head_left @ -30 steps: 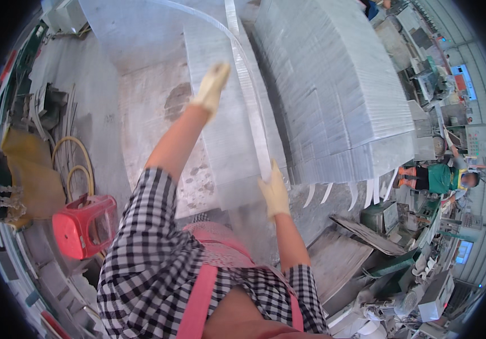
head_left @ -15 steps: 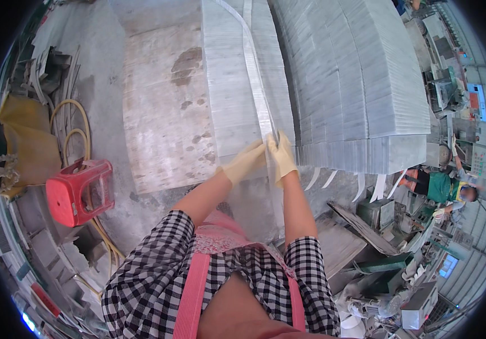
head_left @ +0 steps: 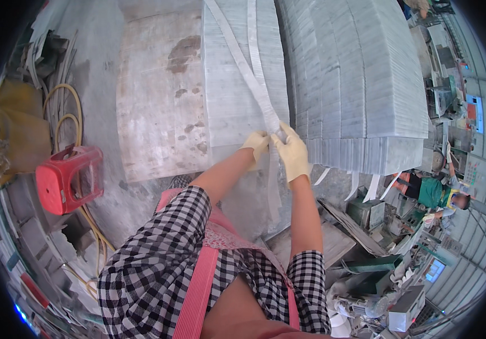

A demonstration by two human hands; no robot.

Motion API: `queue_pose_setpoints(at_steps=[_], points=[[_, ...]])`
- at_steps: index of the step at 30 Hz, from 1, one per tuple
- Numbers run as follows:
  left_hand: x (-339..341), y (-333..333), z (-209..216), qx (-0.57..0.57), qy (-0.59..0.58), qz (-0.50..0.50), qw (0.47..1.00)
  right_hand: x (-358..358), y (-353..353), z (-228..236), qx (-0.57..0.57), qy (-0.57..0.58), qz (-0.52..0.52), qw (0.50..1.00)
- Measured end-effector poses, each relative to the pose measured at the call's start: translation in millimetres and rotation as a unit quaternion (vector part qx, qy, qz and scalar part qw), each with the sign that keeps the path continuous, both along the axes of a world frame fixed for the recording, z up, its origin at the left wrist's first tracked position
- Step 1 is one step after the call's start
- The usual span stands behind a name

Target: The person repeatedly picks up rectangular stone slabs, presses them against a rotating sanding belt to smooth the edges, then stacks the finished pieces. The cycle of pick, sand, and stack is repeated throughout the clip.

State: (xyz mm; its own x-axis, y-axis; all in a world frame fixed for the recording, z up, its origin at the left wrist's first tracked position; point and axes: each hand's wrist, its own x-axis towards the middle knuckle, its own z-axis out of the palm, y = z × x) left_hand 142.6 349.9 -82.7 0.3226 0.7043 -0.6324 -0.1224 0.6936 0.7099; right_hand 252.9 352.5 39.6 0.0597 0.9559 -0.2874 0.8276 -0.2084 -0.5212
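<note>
A long white strap [head_left: 259,96] lies over a low stack of grey slabs [head_left: 231,107], and its end hangs past the near edge. My right hand [head_left: 292,152], in a pale yellow glove, is closed on this strap near the stack's front edge. Just left of it, my left hand [head_left: 256,144], gloved alike, has its fingers curled in a pinch at the strap's edge. Its fingertips are partly hidden. A second white strap [head_left: 253,39] runs along the same slabs and meets the first one at a slant.
A taller stack of grey slabs [head_left: 356,85] stands to the right, strap ends [head_left: 373,187] hanging below it. At left are a stained board [head_left: 158,101], a red plastic stool [head_left: 68,179] and a yellow hose [head_left: 78,107]. Another person [head_left: 438,192] stands far right.
My left hand has drawn in and turned, its fingers now curled beside the right hand. The right hand has shifted slightly right. The upper strap has straightened into a slant, apart from the second strap.
</note>
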Motion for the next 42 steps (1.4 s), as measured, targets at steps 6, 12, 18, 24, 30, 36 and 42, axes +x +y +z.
queue_pose_setpoints(at_steps=[6, 12, 18, 24, 30, 36, 42], points=[[-54, 5, -8, 0.031, 0.015, 0.089, 0.995, -14, -44, -57, -0.101, 0.104, -0.061, 0.988], [-99, 0, -2, 0.188, 0.123, 0.016, 0.974, -63, -105, -71, -0.071, 0.165, -0.085, 0.98], [-100, -3, 9, 0.054, 0.071, 0.071, 0.993, -63, -75, -79, -0.202, 0.19, -0.189, 0.942], [-145, -9, 2, 0.028, 0.095, 0.11, 0.989, -56, -59, -108, -0.093, 0.126, -0.067, 0.985], [-176, -44, -20, -0.013, 0.078, 0.153, 0.985, -72, -68, -70, -0.222, 0.147, -0.176, 0.948], [-196, -71, -7, -0.022, 0.118, 0.135, 0.984, -87, -82, -86, -0.114, 0.072, -0.106, 0.985], [-209, -85, -13, -0.05, 0.107, 0.144, 0.983, -85, -74, -109, -0.113, 0.017, -0.055, 0.992]])
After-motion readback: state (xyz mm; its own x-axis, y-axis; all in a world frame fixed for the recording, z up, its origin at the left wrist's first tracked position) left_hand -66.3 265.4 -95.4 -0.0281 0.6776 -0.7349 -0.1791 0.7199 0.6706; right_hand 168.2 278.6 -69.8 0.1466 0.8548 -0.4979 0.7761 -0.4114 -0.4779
